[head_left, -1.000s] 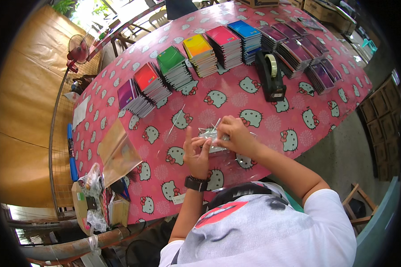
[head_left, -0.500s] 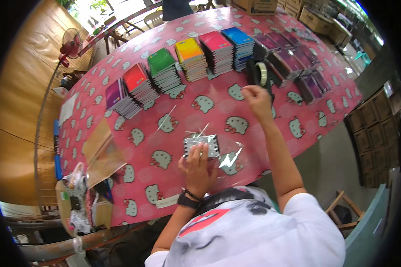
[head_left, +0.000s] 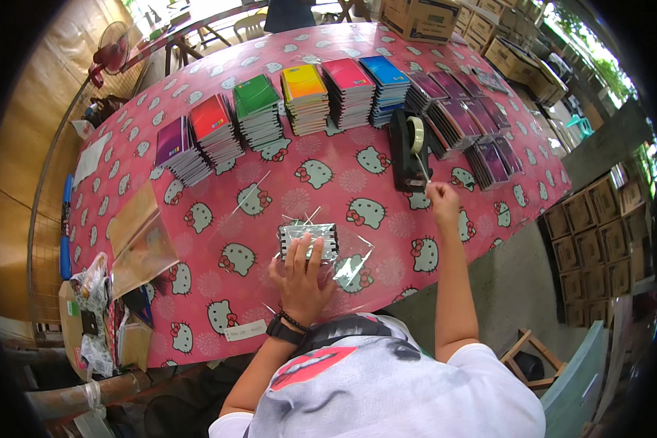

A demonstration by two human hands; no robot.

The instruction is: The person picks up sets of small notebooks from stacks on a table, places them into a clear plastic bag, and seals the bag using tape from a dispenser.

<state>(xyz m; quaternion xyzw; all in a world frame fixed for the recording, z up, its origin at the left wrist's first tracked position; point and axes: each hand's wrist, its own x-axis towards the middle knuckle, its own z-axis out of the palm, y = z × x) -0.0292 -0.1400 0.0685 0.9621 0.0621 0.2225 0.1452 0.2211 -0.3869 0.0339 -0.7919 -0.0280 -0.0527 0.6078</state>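
A small stack of spiral-bound notebooks (head_left: 308,241) lies near the table's front edge, in a clear plastic wrapper (head_left: 354,269) that spreads out to its right. My left hand (head_left: 303,281) presses down flat on it, fingers stretched out. To the right stands a black tape dispenser (head_left: 401,157) with a roll of clear tape (head_left: 415,135). Just in front of it my right hand (head_left: 444,203) is closed in a pinch, apparently on the tape's free end. Thin clear strips (head_left: 303,217) lie beside the notebooks' far edge.
Stacks of spiral notebooks in purple (head_left: 185,152), red, green (head_left: 257,109), yellow, pink and blue (head_left: 384,84) form an arc across the table. Wrapped purple packs (head_left: 456,120) sit at the right. Flat plastic sheets (head_left: 144,237) lie left, by a box of odds and ends (head_left: 135,343).
My right hand has come down and nearer to me, off the tape dispenser's far side to its front end. My left hand stays on the notebooks. The view has shifted slightly.
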